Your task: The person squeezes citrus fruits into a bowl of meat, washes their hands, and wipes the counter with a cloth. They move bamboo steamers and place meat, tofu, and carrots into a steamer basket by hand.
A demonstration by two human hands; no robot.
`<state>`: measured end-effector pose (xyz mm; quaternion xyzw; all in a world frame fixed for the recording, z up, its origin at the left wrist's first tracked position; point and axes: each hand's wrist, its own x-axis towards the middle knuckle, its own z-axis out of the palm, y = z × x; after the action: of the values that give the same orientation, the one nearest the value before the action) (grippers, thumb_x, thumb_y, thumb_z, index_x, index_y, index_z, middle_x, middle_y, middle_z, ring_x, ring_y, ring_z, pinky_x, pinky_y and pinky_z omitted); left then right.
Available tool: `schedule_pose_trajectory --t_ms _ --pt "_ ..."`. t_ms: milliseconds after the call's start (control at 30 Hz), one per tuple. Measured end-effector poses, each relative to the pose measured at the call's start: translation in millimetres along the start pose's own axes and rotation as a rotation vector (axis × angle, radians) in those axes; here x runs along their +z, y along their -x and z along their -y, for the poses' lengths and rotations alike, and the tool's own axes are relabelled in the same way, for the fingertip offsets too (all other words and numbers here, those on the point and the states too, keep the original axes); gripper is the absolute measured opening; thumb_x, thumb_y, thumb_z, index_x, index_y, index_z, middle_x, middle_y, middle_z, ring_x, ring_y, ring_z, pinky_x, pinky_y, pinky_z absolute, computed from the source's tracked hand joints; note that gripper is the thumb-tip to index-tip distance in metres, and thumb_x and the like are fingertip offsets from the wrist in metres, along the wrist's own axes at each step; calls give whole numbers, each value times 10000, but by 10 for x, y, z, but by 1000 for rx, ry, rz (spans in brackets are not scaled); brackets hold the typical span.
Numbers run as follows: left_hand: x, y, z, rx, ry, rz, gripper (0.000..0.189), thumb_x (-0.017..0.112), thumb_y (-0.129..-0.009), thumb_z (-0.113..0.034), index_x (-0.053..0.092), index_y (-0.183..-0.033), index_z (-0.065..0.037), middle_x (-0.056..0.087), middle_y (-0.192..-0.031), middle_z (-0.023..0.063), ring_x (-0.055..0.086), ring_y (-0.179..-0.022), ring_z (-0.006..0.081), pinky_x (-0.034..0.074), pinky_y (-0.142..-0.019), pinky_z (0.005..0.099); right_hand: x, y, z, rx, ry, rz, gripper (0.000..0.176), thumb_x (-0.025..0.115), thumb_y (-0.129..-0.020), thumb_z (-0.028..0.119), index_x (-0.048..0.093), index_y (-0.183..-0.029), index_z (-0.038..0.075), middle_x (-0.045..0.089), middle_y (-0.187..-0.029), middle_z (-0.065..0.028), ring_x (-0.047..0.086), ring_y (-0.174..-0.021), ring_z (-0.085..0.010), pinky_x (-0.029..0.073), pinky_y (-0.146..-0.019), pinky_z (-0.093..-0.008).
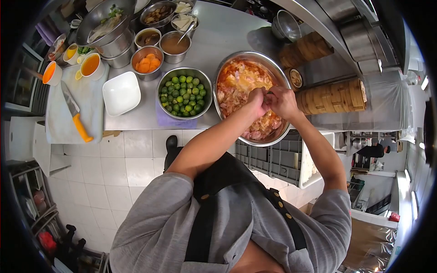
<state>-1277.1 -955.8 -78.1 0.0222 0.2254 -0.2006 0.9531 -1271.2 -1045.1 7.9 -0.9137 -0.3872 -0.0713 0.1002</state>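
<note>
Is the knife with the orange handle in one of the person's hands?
No, the knife lies on the white cutting board, while the left hand and right hand are in the large steel bowl.

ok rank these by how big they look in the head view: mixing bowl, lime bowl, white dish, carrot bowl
1. mixing bowl
2. lime bowl
3. white dish
4. carrot bowl, close to the dish and farther back, so that pair is unsure

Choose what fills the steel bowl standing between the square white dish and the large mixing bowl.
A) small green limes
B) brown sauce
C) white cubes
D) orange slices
A: the steel bowl next to the large mixing bowl is filled with small round green limes.
</note>
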Motion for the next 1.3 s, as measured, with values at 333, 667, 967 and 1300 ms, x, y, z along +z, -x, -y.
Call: schedule_pose_trajectory --t_ms 333,667,967,1300 --pt "3 -31 -18 -4 -11 -43 135 354 -860 -120 440 -757 -108 439 -706 41 463 -560 146 460 -500 345 -31 -7 89 1 -76 -34 40 565 -675 34 579 -711 27 583 -677 -166 573 -644 -351 467 -583 -420" --pt "-76 -33 -25 -50 -79 113 178 309 -921 -162 429 -932 -32 499 -863 103 504 -683 189 460 -662 399 -148 -33 119 235 -250 151 91 614 -757 62 603 -826 4 614 -743 -173 613 -680 -317 484 -598 -351" --pt "-6 100 -46 -7 -96 53 145 326 -915 -148 411 -927 -31 469 -840 93 492 -695 183 463 -642 376 -23 82 123 74 -178 -39 45 583 -765 50 591 -786 11 607 -668 -178 608 -639 -342 486 -579 -390" --pt "-101 -90 -54 -16 -132 95 277 296 -907 -217 494 -864 -28 561 -779 117 582 -651 221 534 -602 395 -12 43 -54 29 -203 -78 58 606 -757 31 629 -808 13 604 -654 -140 586 -571 -263 464 -542 -328"
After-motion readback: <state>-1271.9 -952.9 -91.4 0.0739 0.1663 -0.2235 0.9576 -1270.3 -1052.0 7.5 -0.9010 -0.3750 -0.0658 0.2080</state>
